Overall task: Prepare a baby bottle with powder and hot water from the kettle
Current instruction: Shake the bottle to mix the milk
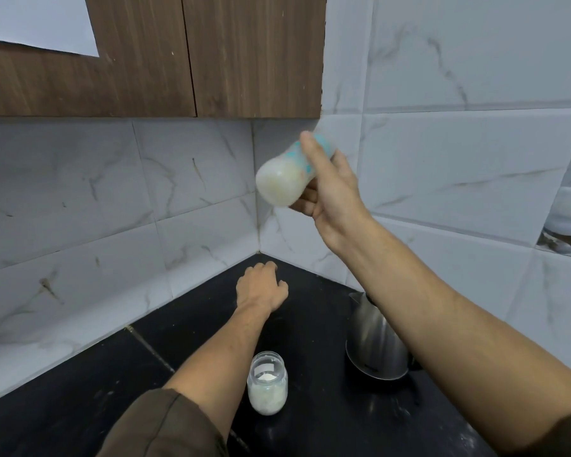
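The right grip (323,179) clasps the milky, blurred baby bottle (285,174) aloft, tilted. Below it, the left grip (261,286) rests loosely curled on the black worktop (80,407). Nearer: powder jar (267,382), its label unreadable, beside the steel kettle (374,344).

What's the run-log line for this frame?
stage: mixing | right hand: raised, gripping tilted, blurred baby bottle holding milky liquid | left hand: on black counter, empty | powder jar: upright | kettle: on base

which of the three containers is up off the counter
The baby bottle, tilted in the right hand. The powder jar and the steel kettle both stand on the black counter.
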`<state>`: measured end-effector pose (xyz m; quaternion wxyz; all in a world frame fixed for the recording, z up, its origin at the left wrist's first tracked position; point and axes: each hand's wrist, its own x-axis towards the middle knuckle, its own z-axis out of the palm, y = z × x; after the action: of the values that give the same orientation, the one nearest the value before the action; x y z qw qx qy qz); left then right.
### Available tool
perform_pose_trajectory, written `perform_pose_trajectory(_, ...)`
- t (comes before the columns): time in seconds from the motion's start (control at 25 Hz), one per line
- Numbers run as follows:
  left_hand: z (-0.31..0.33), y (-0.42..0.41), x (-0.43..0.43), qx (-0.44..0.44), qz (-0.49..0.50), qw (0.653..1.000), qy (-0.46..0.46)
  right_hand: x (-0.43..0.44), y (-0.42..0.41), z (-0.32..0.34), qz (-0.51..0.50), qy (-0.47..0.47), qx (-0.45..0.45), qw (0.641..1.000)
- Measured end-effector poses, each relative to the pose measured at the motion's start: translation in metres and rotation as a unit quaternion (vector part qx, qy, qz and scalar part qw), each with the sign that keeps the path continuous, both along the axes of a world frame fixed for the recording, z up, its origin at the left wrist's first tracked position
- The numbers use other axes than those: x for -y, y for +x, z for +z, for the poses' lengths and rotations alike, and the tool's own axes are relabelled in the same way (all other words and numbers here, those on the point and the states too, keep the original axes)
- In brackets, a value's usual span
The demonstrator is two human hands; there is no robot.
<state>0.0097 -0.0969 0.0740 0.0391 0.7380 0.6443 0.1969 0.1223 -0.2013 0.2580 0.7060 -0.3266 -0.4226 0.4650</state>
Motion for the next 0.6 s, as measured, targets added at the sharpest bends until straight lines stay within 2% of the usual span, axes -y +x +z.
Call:
perform_pose_trajectory(0.04, 0.001, 0.001, 0.0, -0.001, -0.002, 1.0, -0.001, 0.003, -0.003, -0.003, 0.006, 0.012, 0.028, 1.0)
perform_pose_trajectory(0.08, 0.002, 0.003, 0.001, -0.002, -0.005, 1.0, 0.001, 0.001, -0.003, -0.001, 0.0, 0.01, 0.007, 1.0)
perform_pose_trajectory(0.16, 0.002, 0.004, 0.001, 0.001, -0.005, 1.0, 0.006, -0.003, 0.003, 0.004, -0.02, -0.012, -0.129, 0.991)
perform_pose_trajectory(0.2, 0.002, 0.003, 0.001, 0.002, -0.004, 1.0, 0.006, -0.004, 0.004, 0.006, -0.021, -0.023, -0.162, 0.986)
perform_pose_trajectory(0.24, 0.002, 0.002, 0.001, 0.001, -0.001, 1.0, 0.005, -0.003, 0.005, 0.006, -0.002, -0.029, -0.145, 0.989)
perform_pose_trajectory(0.36, 0.004, 0.003, 0.001, -0.001, -0.002, 1.0, -0.001, 0.004, 0.002, -0.003, 0.049, -0.001, 0.053, 0.997)
perform_pose_trajectory(0.4, 0.004, 0.003, 0.001, -0.001, -0.004, 1.0, 0.0, 0.006, 0.002, -0.001, 0.051, 0.005, 0.057, 0.997)
perform_pose_trajectory(0.44, 0.005, 0.003, 0.002, -0.001, -0.004, 1.0, 0.005, 0.004, 0.004, 0.003, 0.052, -0.009, 0.01, 0.999)
perform_pose_trajectory(0.52, 0.003, 0.001, 0.003, 0.0, -0.001, 1.0, 0.009, -0.002, 0.011, 0.009, 0.043, -0.043, -0.156, 0.986)
perform_pose_trajectory(0.56, 0.002, -0.001, 0.003, 0.001, 0.003, 1.0, 0.009, -0.002, 0.013, 0.01, 0.043, -0.057, -0.199, 0.977)
perform_pose_trajectory(0.6, 0.002, -0.002, 0.003, 0.0, 0.006, 1.0, 0.008, -0.001, 0.014, 0.009, 0.056, -0.069, -0.184, 0.979)
